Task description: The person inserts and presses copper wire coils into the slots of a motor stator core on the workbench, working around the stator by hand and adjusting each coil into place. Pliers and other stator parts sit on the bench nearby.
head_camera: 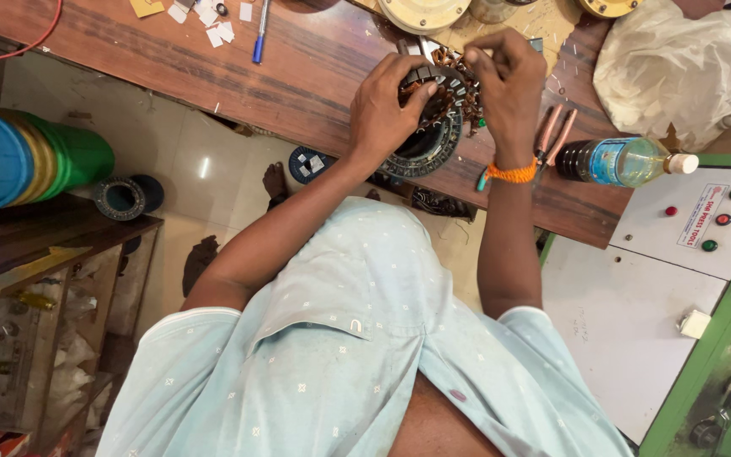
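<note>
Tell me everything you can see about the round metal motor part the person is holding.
The motor stator is a dark metal ring with slotted teeth around its rim and copper wire coils at its top. It stands tilted at the near edge of the wooden workbench. The left hand grips its left side; the right hand pinches the coils. Pliers lie beside it.

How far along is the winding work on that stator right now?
Done: copper coils already fill part of the stator, on its far side. In hand: the left hand grips the stator's near edge against the wooden bench, while the right hand pinches at the coils on top. Left: several dark slots on the near side look bare. The pliers lie unused beside the right wrist.
</note>
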### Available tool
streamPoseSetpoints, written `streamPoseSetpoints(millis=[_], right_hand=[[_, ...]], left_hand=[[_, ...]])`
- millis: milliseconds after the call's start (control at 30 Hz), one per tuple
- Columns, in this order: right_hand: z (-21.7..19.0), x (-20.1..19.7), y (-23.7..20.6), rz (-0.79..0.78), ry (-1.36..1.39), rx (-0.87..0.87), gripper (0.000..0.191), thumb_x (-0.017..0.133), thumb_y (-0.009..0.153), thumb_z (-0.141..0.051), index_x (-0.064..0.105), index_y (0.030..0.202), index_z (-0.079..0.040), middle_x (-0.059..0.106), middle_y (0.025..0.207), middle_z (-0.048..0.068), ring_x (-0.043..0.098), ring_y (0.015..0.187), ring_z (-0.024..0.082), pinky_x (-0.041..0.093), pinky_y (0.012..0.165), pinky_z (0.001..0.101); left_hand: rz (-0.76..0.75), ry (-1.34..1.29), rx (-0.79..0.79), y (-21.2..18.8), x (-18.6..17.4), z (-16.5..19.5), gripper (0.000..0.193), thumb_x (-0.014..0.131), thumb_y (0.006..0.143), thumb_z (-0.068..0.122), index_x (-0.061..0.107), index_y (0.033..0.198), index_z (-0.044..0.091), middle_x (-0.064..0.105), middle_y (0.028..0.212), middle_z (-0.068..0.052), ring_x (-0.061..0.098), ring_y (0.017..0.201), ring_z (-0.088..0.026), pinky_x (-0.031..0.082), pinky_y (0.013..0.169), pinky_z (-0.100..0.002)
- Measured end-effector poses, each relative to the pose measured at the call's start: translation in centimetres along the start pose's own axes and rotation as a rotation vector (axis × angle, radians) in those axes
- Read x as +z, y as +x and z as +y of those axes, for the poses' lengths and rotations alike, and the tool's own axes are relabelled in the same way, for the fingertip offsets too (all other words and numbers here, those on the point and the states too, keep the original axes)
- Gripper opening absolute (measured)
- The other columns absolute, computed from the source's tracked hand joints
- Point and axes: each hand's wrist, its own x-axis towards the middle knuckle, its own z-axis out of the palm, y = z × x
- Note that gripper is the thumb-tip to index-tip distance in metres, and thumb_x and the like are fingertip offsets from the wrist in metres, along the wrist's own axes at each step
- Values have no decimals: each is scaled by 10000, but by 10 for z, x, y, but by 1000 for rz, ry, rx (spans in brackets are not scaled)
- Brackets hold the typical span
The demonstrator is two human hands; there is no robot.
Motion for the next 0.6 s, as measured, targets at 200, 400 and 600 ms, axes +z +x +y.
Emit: streamPoseSetpoints(millis=[200,400,600], right_hand=[[3,25,38,-165,-129,-27,69,829,907,-78,799,955,-39,487,606,-70,408,540,26,300,478,255],[12,33,60,-404,-160,31,82,829,929,-101,775,918,-40,517,594,-59,411,524,34,287,468,276],[16,44,67,-271,-287,-190,143,876,897,-68,751,885,2,470,604,1,405,546,69,291,478,279]], left_hand=[[21,-10,-17,-2,4,-9,274,765,910,272,694,1120,111,688,1017,-61,699,947,-256,535,823,-403],[-49,-390,-518,22,10,-47,408,689,977,461,757,1102,79,748,1007,-116,716,948,-234,579,845,-368],[-465,-889,-489,63,12,-70,332,793,846,272,740,1080,43,791,960,-93,768,840,-181,650,797,-347]])
